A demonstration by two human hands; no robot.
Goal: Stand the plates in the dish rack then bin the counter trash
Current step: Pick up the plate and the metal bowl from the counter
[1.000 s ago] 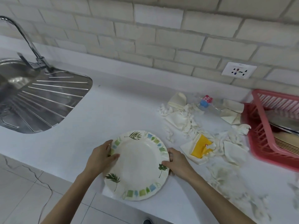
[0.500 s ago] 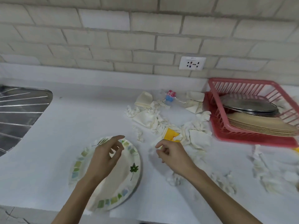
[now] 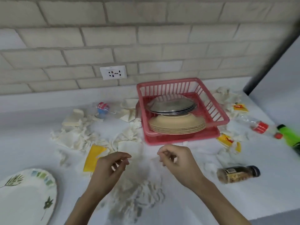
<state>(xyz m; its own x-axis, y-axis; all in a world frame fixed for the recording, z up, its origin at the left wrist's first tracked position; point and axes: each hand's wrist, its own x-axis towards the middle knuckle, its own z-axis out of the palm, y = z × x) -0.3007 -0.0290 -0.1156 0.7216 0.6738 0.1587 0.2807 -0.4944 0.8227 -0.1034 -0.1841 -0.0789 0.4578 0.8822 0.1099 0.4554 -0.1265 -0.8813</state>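
Left hand [image 3: 110, 169] and right hand [image 3: 177, 163] hover side by side over the counter, fingers loosely curled, grasping nothing. Just ahead of the right hand is the red plastic slatted dish rack [image 3: 168, 88]. It holds a stack of beige round plates [image 3: 177, 125] with a stack of steel plates [image 3: 172, 106] on top. All lie flat, none upright, so the standing step looks not done. The white round plate with leaf-print rim [image 3: 27, 197] sits well left of the left hand, outside the rack.

Trash: crumpled white tissues [image 3: 74, 135] ahead-left of the left hand, more below both wrists. Yellow flat sachet [image 3: 93, 157] just left of the left hand, crushed clear plastic bottle with red-blue label [image 3: 102, 108] further ahead. Right of the right hand a brown spice jar with dark lid [image 3: 238, 174] lies on its side, with a green bottle [image 3: 290, 137] beyond.

Risks:
- Pulling beige plates first could slide the steel ones off.
- The flat stacks fill the rack, so likely no slot is free until it is emptied.
- A left forearm swing could knock the leaf-print plate; cannot tell if it overhangs the edge.
- Sweeping tissues could roll the jar.
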